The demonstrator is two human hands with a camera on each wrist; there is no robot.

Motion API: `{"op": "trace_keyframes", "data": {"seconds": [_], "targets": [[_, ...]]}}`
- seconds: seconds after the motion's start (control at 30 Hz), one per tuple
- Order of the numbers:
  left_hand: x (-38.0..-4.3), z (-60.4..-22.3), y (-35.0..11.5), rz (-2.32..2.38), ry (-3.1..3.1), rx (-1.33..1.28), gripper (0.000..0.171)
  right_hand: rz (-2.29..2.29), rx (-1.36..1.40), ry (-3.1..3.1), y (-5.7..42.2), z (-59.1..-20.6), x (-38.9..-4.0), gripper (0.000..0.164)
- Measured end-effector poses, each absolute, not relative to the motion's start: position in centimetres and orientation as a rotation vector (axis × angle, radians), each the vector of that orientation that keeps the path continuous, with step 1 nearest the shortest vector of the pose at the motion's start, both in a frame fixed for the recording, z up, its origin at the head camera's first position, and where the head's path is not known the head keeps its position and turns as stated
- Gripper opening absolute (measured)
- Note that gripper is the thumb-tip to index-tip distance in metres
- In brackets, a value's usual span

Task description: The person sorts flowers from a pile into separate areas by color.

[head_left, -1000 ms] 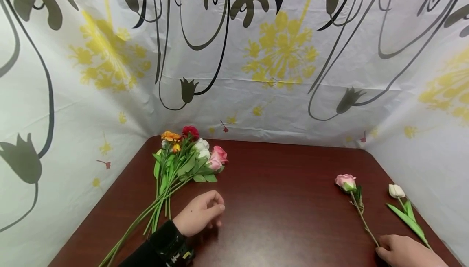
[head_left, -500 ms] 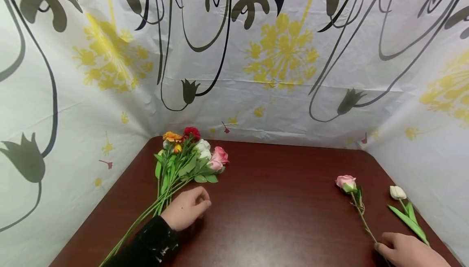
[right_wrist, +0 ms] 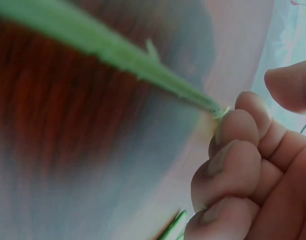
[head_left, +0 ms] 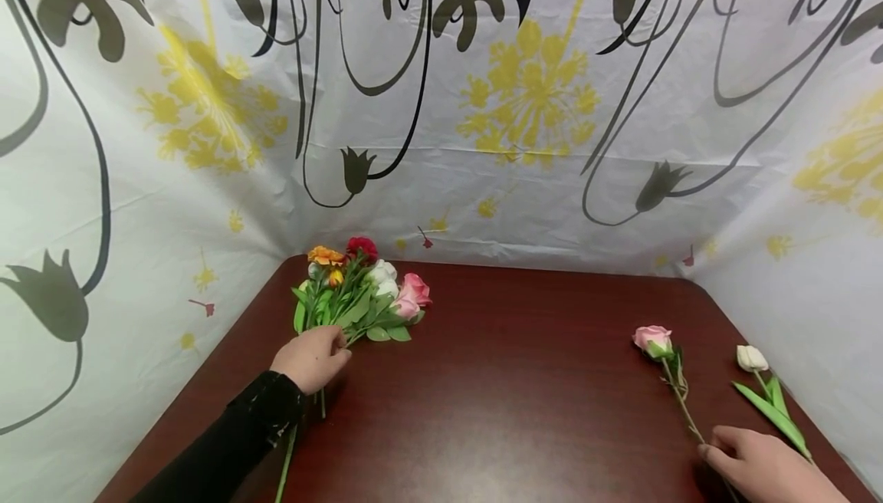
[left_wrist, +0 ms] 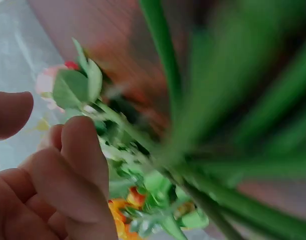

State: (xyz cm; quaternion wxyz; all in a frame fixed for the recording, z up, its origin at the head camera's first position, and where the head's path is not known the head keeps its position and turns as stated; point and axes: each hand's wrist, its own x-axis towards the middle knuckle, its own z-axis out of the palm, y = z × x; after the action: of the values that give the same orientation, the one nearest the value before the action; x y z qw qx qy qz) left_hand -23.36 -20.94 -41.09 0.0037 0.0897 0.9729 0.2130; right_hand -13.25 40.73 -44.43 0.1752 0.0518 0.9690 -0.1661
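Observation:
My left hand (head_left: 313,357) is over the stems of a flower bundle (head_left: 324,307) on the table's left side. In the left wrist view, its fingers (left_wrist: 82,165) are loosely bent, the thumb apart, with green stems (left_wrist: 208,125) beyond them. The bundle has orange, red, white and pink blooms. My right hand (head_left: 766,465) rests at the lower stem of a pink rose (head_left: 651,340), which lies on the right. In the right wrist view, the rose stem (right_wrist: 142,65) meets the curled fingertips, while the thumb stands apart. A white tulip (head_left: 752,359) lies beyond the right hand.
The dark red-brown table (head_left: 524,380) spans the area between both hands. A white cloth (head_left: 414,204) with grey and yellow flower prints surrounds its back and sides. The tulip lies along the table's right edge.
My left hand has moved left and up from the middle of the table onto the bundle's stems. The right hand has shifted only slightly left; the flowers lie where they were.

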Motion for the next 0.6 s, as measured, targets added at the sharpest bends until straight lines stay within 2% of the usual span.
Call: {"op": "trace_keyframes", "data": {"seconds": [0.1,0.3,0.6], "targets": [[-24.1,-41.3,-21.5,0.586,3.074,0.292,0.012,-0.478,0.125,2.765,40.5,-44.2,-13.2,0.032],[-25.0,-41.8,-22.0,0.484,3.069,0.298,0.030,-0.498,0.125,2.772,40.4,-44.2,-13.3,0.034],[-25.2,-42.6,-22.1,0.270,3.110,0.374,0.024,-0.537,0.107,2.774,40.1,-44.7,-13.5,0.033]]}}
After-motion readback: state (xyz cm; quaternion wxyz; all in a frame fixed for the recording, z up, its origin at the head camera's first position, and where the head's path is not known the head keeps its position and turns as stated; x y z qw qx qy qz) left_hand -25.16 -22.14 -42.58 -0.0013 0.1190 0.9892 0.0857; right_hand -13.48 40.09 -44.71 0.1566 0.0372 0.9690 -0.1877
